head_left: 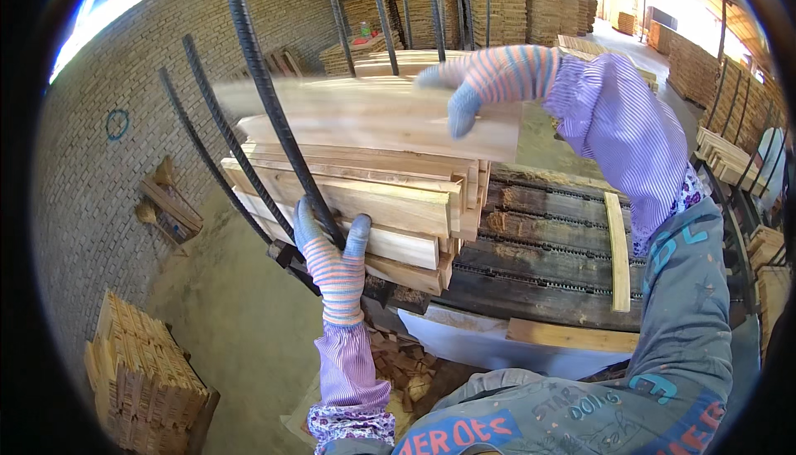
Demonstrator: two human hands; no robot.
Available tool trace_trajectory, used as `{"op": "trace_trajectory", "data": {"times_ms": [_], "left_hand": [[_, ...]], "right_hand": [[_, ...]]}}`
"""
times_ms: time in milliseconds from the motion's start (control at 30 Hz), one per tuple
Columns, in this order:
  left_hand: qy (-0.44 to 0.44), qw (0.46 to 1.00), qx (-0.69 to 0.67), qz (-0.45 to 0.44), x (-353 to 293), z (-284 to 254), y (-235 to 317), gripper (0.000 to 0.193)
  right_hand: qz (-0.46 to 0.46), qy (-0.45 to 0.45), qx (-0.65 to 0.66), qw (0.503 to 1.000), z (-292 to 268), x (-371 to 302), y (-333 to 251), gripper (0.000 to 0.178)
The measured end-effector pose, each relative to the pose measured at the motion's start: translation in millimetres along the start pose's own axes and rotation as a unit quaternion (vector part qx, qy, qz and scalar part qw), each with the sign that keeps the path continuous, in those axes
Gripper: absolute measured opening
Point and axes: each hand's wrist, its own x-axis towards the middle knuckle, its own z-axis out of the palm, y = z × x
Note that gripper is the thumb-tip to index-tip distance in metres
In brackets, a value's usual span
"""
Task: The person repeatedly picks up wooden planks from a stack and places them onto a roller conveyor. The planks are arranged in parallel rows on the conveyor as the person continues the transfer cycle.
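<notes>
My left hand, in a striped knit glove, rests against the near face of a stack of planks. Its thumb and fingers are spread at the foot of a dark ribbed steel rod. Over the top of the stack, my right hand has its fingers stretched leftward and its thumb pointing down, apart from them. Just below and behind it a pale wide plank is smeared by motion. Whether the right thumb touches that plank is hard to make out.
More upright rods stand around the stack. To the right lies a dark slatted bed with chains, a narrow wood strip across it. A wood pile sits at lower left by the brick wall. Tall timber stacks fill the back.
</notes>
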Motion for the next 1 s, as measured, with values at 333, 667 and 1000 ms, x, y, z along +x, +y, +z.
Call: {"op": "trace_trajectory", "data": {"times_ms": [333,667,1000], "left_hand": [[0.002,1.000,0.004,0.023,-0.8,8.5,-6.2,0.098],[0.004,0.999,-0.017,0.030,-8.3,19.2,-6.1,0.098],[-0.001,0.999,-0.034,0.032,-5.8,16.5,-13.8,0.095]], "right_hand": [[0.142,0.168,-0.467,0.857,53.1,-24.8,-28.3,0.067],[0.036,0.373,-0.466,0.801,-41.4,4.4,-4.0,0.052],[0.228,0.252,-0.498,0.798,-70.5,103.1,123.4,0.047]]}}
